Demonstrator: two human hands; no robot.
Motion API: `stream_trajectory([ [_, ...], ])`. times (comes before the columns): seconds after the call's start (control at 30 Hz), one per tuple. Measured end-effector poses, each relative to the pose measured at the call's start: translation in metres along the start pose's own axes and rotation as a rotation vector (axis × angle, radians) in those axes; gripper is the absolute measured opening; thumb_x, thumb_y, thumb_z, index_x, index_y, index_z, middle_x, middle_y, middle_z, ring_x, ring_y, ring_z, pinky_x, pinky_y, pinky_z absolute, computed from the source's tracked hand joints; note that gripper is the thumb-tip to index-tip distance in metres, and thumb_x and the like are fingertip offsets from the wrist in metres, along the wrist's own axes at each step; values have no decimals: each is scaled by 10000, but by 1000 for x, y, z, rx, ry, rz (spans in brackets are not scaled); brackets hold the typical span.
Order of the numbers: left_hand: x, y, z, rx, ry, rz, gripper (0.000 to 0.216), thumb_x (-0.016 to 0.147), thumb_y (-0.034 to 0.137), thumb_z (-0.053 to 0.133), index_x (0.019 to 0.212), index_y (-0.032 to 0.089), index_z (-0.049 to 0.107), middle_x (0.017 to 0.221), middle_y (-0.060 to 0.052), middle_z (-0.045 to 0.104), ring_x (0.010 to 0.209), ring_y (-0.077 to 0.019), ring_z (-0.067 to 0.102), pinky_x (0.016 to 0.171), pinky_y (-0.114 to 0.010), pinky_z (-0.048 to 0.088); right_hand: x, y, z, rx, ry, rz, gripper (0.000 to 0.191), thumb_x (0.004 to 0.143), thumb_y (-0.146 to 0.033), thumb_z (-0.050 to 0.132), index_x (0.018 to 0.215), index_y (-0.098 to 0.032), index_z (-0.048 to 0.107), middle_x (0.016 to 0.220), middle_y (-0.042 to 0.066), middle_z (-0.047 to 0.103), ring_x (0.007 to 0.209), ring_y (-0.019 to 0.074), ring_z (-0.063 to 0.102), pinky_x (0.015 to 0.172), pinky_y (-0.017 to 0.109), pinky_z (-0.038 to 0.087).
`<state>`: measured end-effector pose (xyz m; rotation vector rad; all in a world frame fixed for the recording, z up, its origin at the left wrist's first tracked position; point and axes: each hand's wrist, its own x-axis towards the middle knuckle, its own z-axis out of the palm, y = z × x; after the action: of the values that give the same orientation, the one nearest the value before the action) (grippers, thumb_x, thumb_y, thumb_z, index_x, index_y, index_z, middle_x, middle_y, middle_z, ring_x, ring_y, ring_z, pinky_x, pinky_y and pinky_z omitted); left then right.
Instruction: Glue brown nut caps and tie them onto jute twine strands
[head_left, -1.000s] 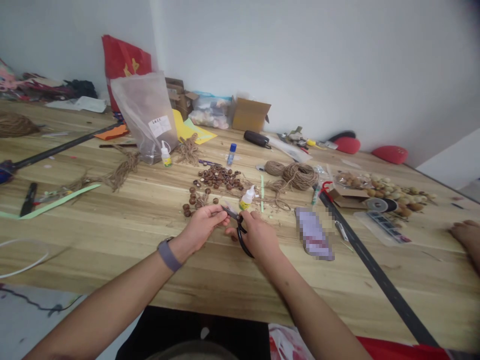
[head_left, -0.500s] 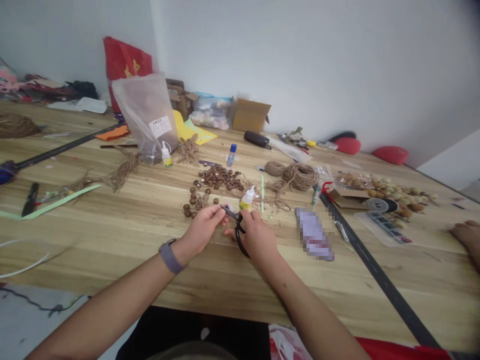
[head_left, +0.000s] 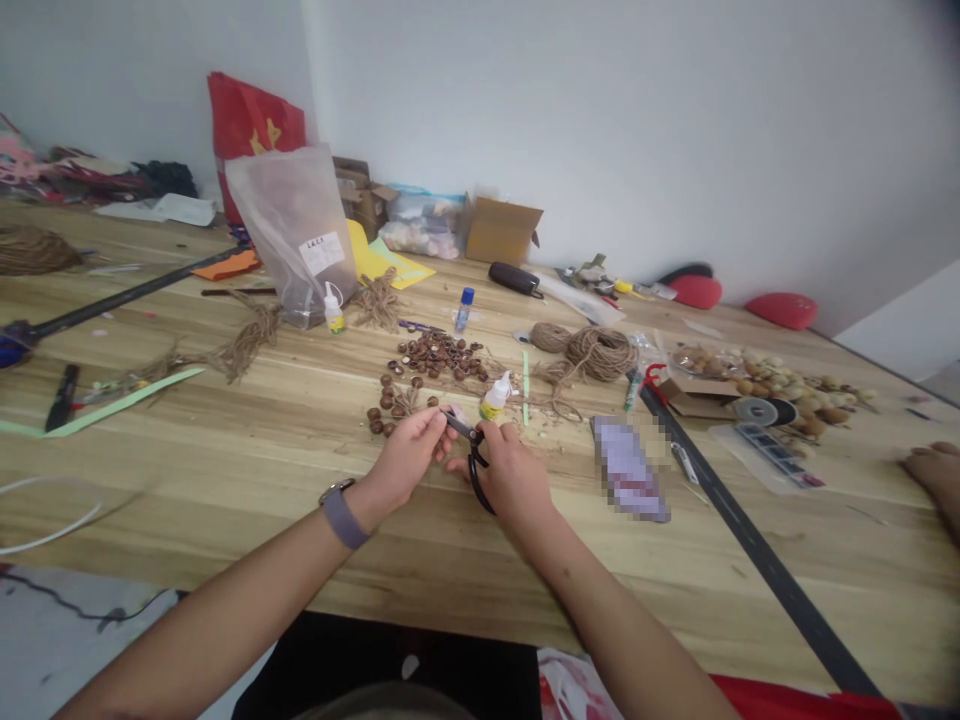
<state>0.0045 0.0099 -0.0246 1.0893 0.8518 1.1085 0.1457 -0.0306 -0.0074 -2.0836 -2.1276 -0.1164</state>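
My right hand (head_left: 510,472) is closed on black scissors (head_left: 472,455), whose blades point up and left. My left hand (head_left: 405,455) is pinched shut right at the blade tips, holding something too small to make out. Both hands rest low over the wooden table (head_left: 300,470), near its front edge. Just beyond them lie scattered brown nut caps (head_left: 431,360) and a small glue bottle (head_left: 493,397). A grey watch band is on my left wrist.
A twine ball (head_left: 600,352) lies beyond the hands on the right. A clear plastic bag (head_left: 292,230) and a second glue bottle (head_left: 331,310) stand back left. A black strip (head_left: 750,545) runs diagonally on the right. Another person's hand (head_left: 934,475) rests at the right edge.
Both hands have stayed at the same spot. The scissors and my right hand have shifted very slightly to the left.
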Motion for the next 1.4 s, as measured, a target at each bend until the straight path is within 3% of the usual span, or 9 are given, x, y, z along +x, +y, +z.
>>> stream_trajectory([
  [0.53,-3,8,1,-15,-114,-51,208,828,328,563,903,135,566,667,34,469,567,-86,396,552,-220,334,2,3,-6,0,-60,-40,449,908,-603,409,1004,-199,578,926,81,685,767,236,698,558,277,385],
  [0.67,-7,7,0,350,-88,92,245,929,375,382,846,180,505,705,7,509,641,-134,478,623,-268,400,0,1,-6,60,-65,-33,411,915,-573,429,1022,-202,570,974,84,689,802,230,696,580,271,389],
  [0.77,-10,6,-3,696,-31,231,265,939,392,331,781,212,444,720,-12,524,719,-180,521,706,-318,424,-1,0,-6,89,-55,-41,388,914,-558,448,1037,-207,562,983,81,680,821,222,688,578,264,385],
  [0.83,-11,6,-5,799,-35,286,257,936,392,310,773,225,418,727,-20,529,739,-198,536,720,-333,433,-1,0,-6,85,-34,-52,394,901,-565,467,1056,-213,554,994,82,665,815,219,682,562,262,375],
  [1.17,-10,9,-14,879,-209,399,271,924,414,298,794,219,435,786,-59,590,764,-208,558,715,-345,450,-1,7,-15,57,-49,-163,354,890,-536,506,1031,-219,574,956,65,652,776,207,669,552,255,348],
  [1.4,-10,14,-14,828,-249,318,329,934,452,284,743,222,422,673,-10,543,637,-169,498,633,-313,410,2,13,-16,35,-80,-176,379,886,-550,501,1045,-218,590,935,73,666,787,213,673,586,251,387],
])
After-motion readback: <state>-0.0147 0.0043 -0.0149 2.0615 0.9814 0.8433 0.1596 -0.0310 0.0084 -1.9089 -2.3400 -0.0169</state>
